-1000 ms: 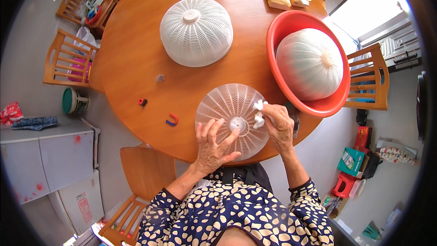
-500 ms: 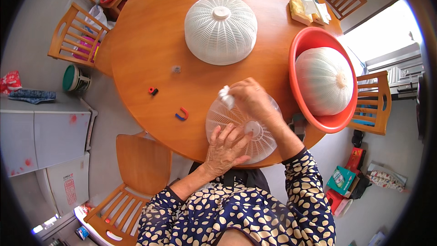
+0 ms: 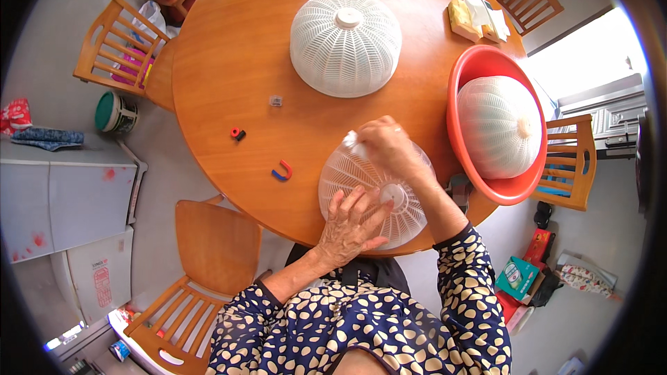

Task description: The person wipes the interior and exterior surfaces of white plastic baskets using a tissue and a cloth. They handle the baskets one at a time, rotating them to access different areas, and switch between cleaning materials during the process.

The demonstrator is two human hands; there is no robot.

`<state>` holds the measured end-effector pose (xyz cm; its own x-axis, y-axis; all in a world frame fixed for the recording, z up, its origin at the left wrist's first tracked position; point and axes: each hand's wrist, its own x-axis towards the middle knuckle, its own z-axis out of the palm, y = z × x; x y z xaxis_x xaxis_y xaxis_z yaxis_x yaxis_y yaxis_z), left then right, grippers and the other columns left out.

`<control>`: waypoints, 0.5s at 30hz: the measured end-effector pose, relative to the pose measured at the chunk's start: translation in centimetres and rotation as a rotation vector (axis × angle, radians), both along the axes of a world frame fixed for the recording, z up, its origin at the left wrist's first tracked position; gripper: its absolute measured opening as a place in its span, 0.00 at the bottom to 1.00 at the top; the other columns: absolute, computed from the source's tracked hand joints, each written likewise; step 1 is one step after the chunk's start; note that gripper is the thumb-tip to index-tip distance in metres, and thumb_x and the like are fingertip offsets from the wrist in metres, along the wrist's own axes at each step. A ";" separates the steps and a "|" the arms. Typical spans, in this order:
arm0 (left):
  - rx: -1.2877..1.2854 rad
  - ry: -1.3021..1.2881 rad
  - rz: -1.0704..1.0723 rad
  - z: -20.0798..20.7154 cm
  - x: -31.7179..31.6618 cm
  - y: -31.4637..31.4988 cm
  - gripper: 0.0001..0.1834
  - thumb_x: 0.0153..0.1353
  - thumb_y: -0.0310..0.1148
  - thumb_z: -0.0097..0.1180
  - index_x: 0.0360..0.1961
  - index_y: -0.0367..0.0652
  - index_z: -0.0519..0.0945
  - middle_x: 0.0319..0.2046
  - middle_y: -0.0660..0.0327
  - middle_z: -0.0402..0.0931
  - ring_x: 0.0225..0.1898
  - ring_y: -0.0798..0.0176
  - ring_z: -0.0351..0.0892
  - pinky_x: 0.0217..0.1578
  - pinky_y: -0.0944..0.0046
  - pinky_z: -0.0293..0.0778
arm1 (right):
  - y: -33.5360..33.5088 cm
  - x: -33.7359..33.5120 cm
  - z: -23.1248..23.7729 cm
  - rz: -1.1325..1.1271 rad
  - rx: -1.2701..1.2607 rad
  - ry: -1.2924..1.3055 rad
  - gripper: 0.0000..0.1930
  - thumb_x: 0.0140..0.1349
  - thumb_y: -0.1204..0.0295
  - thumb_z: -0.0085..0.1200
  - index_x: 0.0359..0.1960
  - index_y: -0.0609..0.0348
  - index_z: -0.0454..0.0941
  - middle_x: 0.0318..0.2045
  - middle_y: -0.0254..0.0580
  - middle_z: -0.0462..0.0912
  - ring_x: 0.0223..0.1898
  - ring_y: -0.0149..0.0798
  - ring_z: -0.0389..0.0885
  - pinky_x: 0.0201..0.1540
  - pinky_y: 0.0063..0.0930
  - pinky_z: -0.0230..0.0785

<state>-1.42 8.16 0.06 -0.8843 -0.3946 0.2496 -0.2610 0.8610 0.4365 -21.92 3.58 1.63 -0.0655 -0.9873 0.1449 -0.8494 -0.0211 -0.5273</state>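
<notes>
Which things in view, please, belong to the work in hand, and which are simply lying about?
Work in hand:
near mesh cover, under the left hand
crumpled white wipe, in the right hand
probably also the domed cover farther back and the ribbed cover in the red basin

Seemingly lying about:
red-and-blue U-shaped piece
small red and black pieces
small clear packet
yellow pack
</notes>
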 end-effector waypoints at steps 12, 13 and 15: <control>-0.007 0.020 0.038 0.4 -0.4 0.2 0.40 0.49 0.57 0.61 0.64 0.60 0.66 0.63 0.58 0.58 0.67 0.54 0.51 0.68 0.49 0.41 | 5.0 -0.1 1.3 -0.091 -0.236 -0.152 0.07 0.49 0.80 0.58 0.31 0.57 0.82 0.38 0.37 0.83 0.41 0.45 0.77 0.45 0.34 0.71; -0.025 0.031 0.039 0.5 -0.5 0.2 0.41 0.49 0.57 0.61 0.64 0.58 0.65 0.63 0.59 0.58 0.67 0.55 0.52 0.68 0.49 0.41 | 6.4 -0.4 1.7 -0.146 -0.260 -0.153 0.07 0.49 0.80 0.58 0.31 0.57 0.82 0.38 0.37 0.83 0.41 0.45 0.77 0.45 0.34 0.71; -0.062 0.053 0.045 0.4 -0.5 0.2 0.43 0.48 0.58 0.62 0.64 0.55 0.64 0.63 0.59 0.60 0.67 0.55 0.53 0.68 0.49 0.41 | 9.1 -0.3 2.1 -0.200 -0.258 -0.116 0.09 0.49 0.81 0.60 0.33 0.56 0.82 0.39 0.37 0.83 0.41 0.45 0.76 0.46 0.34 0.71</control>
<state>-1.95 8.31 0.51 -0.8509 -0.4158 0.3212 -0.2777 0.8749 0.3968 -22.25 12.73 3.76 -0.2843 -0.8852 0.3682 -0.7849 -0.0056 -0.6196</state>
